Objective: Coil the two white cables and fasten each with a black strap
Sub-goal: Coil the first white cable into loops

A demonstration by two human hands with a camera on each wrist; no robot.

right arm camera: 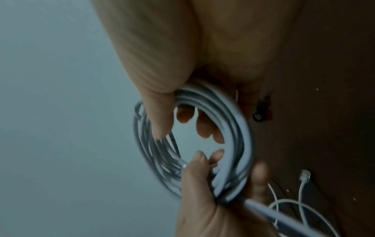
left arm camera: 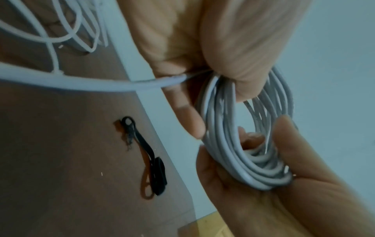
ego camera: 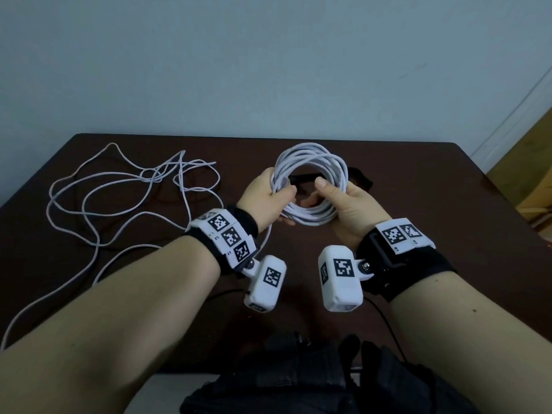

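Note:
A coiled white cable (ego camera: 312,215) is held upright above the dark brown table (ego camera: 418,210). My left hand (ego camera: 288,204) grips the coil's left side, thumb over the strands. Its right side is in my right hand (ego camera: 315,194), thumb on top and fingers through the ring. A tail of cable (left arm camera: 81,83) leaves the left hand's grip. The second white cable (ego camera: 119,189) lies loose and tangled on the table's left. Black straps (ego camera: 363,177) lie on the table behind the coil; one black strap (left arm camera: 146,154) shows in the left wrist view.
A clear plug (right arm camera: 305,176) at a cable's end lies on the table near the loose loops. A pale wall rises behind the far edge. Wooden furniture (ego camera: 531,174) stands at the right. Dark fabric (ego camera: 298,386) sits at the near edge.

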